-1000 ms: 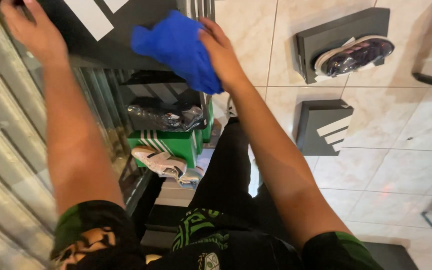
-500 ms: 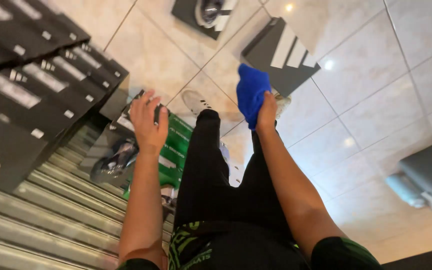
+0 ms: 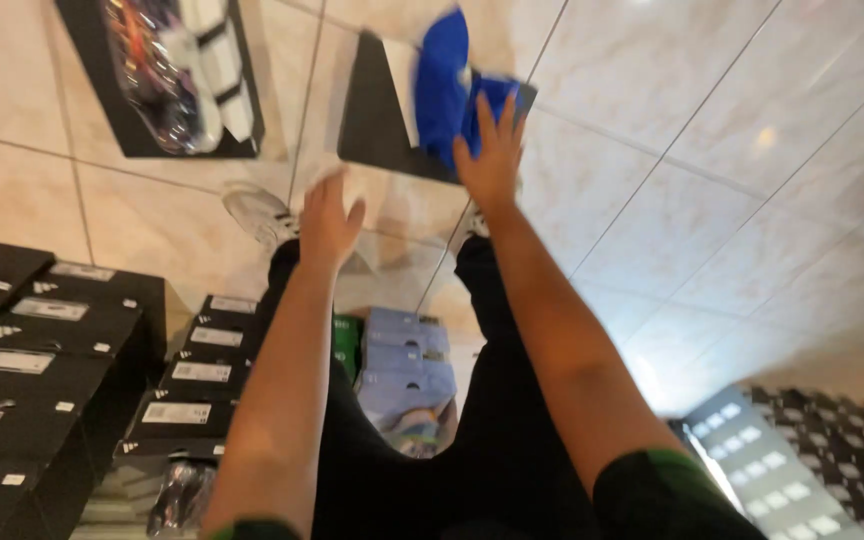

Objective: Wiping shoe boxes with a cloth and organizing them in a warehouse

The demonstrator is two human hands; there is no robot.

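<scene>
One crumpled bright-blue cloth in right hand grip; left hand open, empty

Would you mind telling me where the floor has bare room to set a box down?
The widest free patch is the pale tiled floor right of the right hand and its blue cloth. A smaller patch lies left of the white shoe. The stacked black boxes crowd the lower left.

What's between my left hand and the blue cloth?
In the head view, only bare tiled floor separates the left hand from the blue cloth.
</scene>
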